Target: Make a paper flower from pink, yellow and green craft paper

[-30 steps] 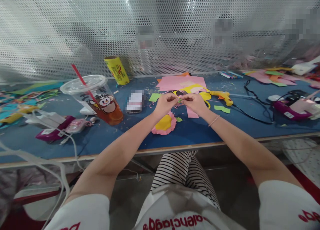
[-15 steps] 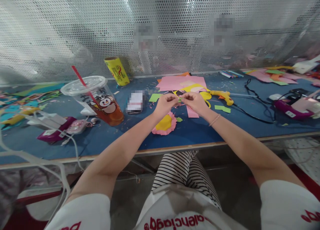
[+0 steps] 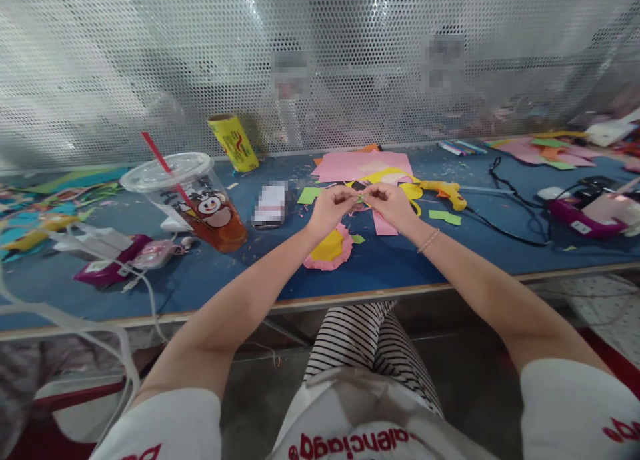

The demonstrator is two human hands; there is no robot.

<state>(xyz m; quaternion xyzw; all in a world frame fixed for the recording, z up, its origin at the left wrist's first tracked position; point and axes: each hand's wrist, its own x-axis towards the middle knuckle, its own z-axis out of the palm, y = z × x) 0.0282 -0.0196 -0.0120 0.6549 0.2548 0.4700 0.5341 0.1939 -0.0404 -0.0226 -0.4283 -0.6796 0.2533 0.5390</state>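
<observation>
Compared with a second ago, only a tiny shift shows: the left hand (image 3: pixel 330 208) and right hand (image 3: pixel 388 201) pinch the green scrap (image 3: pixel 360 199) slightly differently.

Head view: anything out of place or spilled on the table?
A lidded drink stands near plugs and cables, an odd spot for liquid; no spill shows. The green piece between left hand and right hand is too small to judge.

Red lettering on the front of the white shirt (image 3: pixel 370 407) shows the legible fragment "alencia". Red characters on both sleeves (image 3: pixel 565 400) are cut off. The drink cup (image 3: pixel 217 210) carries a snowman emblem. Printing on the yellow tube (image 3: pixel 235 143) is illegible.
</observation>
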